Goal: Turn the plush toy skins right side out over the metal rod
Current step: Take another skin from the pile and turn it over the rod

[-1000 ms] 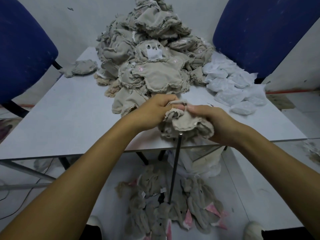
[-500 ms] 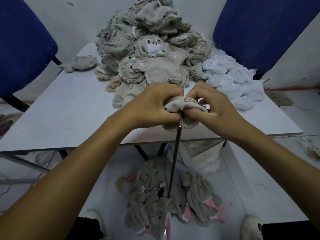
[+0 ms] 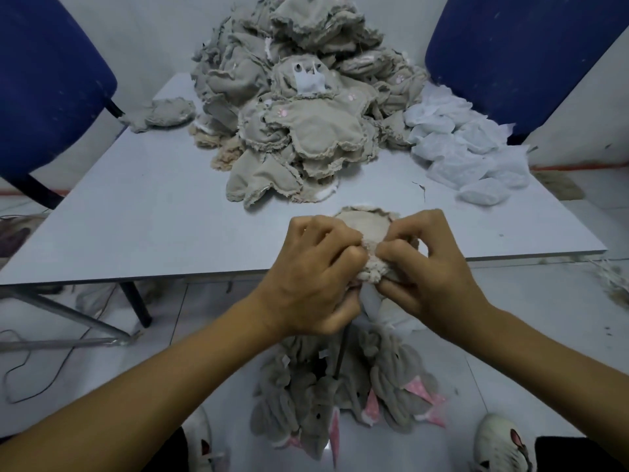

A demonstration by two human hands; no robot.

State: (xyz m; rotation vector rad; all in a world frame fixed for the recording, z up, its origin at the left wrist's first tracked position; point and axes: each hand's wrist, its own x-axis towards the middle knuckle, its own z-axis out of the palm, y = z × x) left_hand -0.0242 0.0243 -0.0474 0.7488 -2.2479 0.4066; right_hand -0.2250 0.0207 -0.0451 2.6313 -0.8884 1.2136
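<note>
At table edge (image 3: 204, 272), left hand (image 3: 311, 281), right hand (image 3: 430, 284) pinching skin (image 3: 369, 233)

Skin pile (image 3: 299, 107) on table (image 3: 136, 219); finished skins (image 3: 340, 400) beneath.

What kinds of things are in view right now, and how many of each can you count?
Hands: 2, left hand and right hand
Skin being gripped: 1
Metal rod: 1
Blue chairs: 2
Table: 1
Shoes: 2
Total: 9, piles uncounted

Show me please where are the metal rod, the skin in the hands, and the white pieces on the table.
metal rod (image 3: 340, 359), head view, bare shaft below the hands.
skin (image 3: 369, 224), head view, upper flap.
white pieces (image 3: 469, 158), head view, middle of the heap.
</note>
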